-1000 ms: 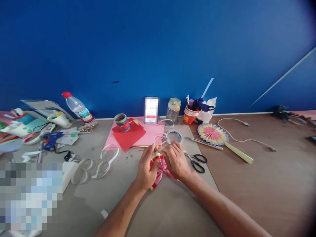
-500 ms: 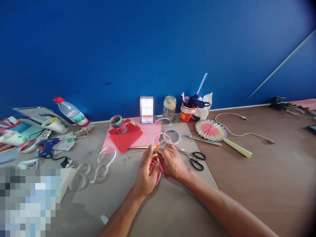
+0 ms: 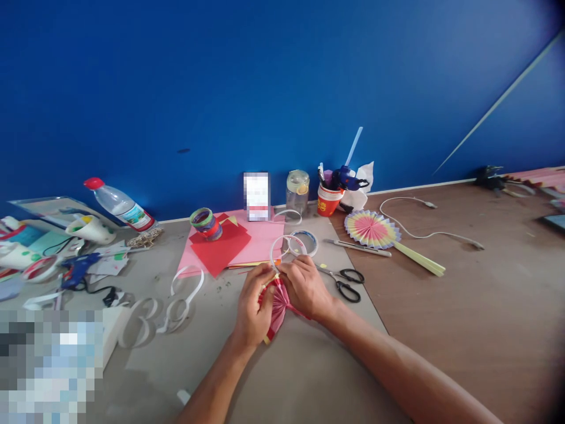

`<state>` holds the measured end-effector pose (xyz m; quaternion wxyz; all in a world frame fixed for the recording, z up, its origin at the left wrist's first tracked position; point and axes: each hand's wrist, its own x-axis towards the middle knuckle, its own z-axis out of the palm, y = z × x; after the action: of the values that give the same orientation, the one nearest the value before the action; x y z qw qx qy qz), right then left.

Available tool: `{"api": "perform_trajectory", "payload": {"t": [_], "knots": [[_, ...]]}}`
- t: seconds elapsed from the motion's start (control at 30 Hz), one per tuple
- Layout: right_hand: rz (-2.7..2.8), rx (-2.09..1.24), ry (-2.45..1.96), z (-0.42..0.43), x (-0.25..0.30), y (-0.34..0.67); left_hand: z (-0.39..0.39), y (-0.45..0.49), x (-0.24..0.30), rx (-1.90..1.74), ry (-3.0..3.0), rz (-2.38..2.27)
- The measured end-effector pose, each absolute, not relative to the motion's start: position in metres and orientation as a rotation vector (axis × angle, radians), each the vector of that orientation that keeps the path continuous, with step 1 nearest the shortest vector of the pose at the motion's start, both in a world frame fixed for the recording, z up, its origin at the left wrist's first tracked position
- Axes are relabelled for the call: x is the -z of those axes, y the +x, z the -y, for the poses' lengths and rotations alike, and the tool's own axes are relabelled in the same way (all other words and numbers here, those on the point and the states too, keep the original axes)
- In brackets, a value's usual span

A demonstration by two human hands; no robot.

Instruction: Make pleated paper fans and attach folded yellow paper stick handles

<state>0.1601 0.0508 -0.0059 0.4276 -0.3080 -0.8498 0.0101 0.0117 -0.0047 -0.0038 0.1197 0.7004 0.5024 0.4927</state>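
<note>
A pleated red and pink paper fan (image 3: 276, 307) lies under both my hands on the grey mat (image 3: 300, 371). My left hand (image 3: 252, 306) pinches the fan's left side, fingers closed. My right hand (image 3: 306, 287) grips its right side and also touches a white tape ring (image 3: 282, 250) standing up between my fingertips. A second tape roll (image 3: 303, 242) lies flat just behind. Black scissors (image 3: 345, 282) rest right of my right hand.
Pink and red paper sheets (image 3: 229, 244) lie behind my hands, with a coloured tape stack (image 3: 203, 223). A finished pleated fan (image 3: 373, 229), a cup of pens (image 3: 329, 197), a jar (image 3: 297, 189), a water bottle (image 3: 119, 205) and a glue gun (image 3: 77, 268) stand around. White cable (image 3: 432, 235) crosses the wooden table.
The view has shifted slightly. My hands have squeezed the pleated fan together and then let it spread a little, keeping the tape ring between the fingertips.
</note>
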Motion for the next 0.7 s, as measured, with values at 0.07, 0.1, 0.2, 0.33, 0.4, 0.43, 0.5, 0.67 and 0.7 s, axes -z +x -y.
{"api": "perform_trajectory", "payload": {"t": [0.07, 0.1, 0.2, 0.33, 0.4, 0.43, 0.5, 0.67, 0.7], "knots": [[2.128, -0.032, -0.754, -0.049, 0.003, 0.159, 0.003, 0.011, 0.003, -1.464, 2.063, -1.513], [2.133, -0.038, -0.741, -0.048, 0.002, 0.159, 0.002, 0.010, 0.002, -1.472, 2.078, -1.545], [2.152, -0.055, -0.697, -0.046, -0.002, 0.159, 0.001, 0.008, 0.002, -1.496, 2.167, -1.628], [2.158, -0.026, -0.725, -0.043, -0.006, 0.160, 0.001, 0.005, -0.001, -1.511, 2.351, -1.645], [2.151, 0.004, -0.784, -0.043, -0.007, 0.160, 0.001, 0.004, -0.003, -1.527, 2.407, -1.639], [2.148, 0.017, -0.811, -0.042, -0.008, 0.161, 0.001, 0.003, -0.004, -1.537, 2.419, -1.637], [2.145, 0.033, -0.842, -0.043, -0.009, 0.161, 0.000, 0.001, -0.004, -1.543, 2.424, -1.640], [2.137, 0.043, -0.881, -0.046, -0.009, 0.164, -0.002, -0.004, -0.001, -1.536, 2.401, -1.650], [2.142, 0.042, -0.881, -0.048, -0.009, 0.165, -0.002, -0.005, -0.001, -1.536, 2.397, -1.653]]}}
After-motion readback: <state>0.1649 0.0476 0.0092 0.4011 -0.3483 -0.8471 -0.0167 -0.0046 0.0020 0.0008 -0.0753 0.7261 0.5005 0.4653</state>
